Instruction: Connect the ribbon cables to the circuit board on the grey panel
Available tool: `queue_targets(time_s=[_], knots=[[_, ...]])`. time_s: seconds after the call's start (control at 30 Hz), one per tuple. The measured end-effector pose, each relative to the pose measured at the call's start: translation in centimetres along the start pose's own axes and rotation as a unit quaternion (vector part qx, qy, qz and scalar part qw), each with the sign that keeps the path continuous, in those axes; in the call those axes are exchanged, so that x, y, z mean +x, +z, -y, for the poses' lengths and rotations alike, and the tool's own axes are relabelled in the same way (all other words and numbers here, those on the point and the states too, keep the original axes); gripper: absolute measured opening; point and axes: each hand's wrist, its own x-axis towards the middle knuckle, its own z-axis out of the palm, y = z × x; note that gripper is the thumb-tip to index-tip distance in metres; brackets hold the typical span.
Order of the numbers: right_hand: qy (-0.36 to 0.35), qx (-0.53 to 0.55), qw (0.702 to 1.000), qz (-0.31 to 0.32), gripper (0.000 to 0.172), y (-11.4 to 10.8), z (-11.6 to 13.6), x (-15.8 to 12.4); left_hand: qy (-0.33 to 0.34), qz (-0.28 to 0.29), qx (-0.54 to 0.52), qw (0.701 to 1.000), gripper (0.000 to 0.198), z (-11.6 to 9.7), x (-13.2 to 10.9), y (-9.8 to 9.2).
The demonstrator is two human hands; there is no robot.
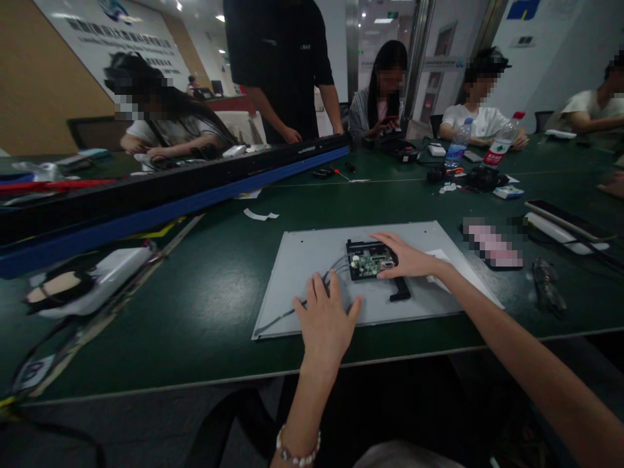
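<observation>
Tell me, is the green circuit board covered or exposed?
Exposed: the green circuit board shows its components uncovered, beside the right hand.

Dark green table (209,325) — long black-and-blue bar (195,181) slants across its left side, curled white paper strip (259,215) lying nearby. To the right, eyeglasses (546,283) lie near a pink, blurred slab (492,244); farther back stand a blue-capped bottle (459,144) and a red-capped bottle (504,140). Opposite side — person in black T-shirt (277,71) stands behind the bar, others seated.
</observation>
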Motion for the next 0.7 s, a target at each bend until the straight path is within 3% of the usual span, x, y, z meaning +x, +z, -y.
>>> queue_targets(time_s=[0.17, 0.23, 0.3, 0.37, 0.5, 0.6, 0.7], knots=[[0.005, 0.006, 1.000, 0.008, 0.099, 0.0, -0.1, -0.3, 0.058, 0.071, -0.005, 0.996, 0.066, 2.4, 1.1, -2.7], [0.005, 0.009, 1.000, 0.013, 0.099, 0.0, -0.2, -0.4, 0.068, 0.112, -0.021, 0.991, 0.064, 4.4, 3.3, -3.7], [0.010, 0.016, 1.000, 0.017, 0.098, 0.0, -0.2, -0.4, 0.053, 0.109, -0.019, 0.992, 0.059, 7.2, 6.9, -4.0], [0.020, 0.027, 0.999, 0.010, 0.090, -0.1, -0.2, -0.5, 0.062, 0.069, -0.001, 0.996, 0.051, 10.3, 11.6, -3.3], [0.046, 0.076, 0.995, -0.033, 0.068, 0.0, -0.2, -0.4, 0.065, -0.012, 0.017, 0.998, 0.047, 15.3, 20.5, 0.0], [0.059, 0.115, 0.989, -0.070, 0.065, 0.1, -0.3, -0.3, 0.070, -0.033, 0.018, 0.997, 0.049, 16.8, 24.0, 2.5], [0.077, 0.144, 0.983, -0.087, 0.066, 0.4, -0.5, -0.2, 0.030, -0.051, -0.004, 0.998, 0.047, 17.2, 25.5, 4.0]])
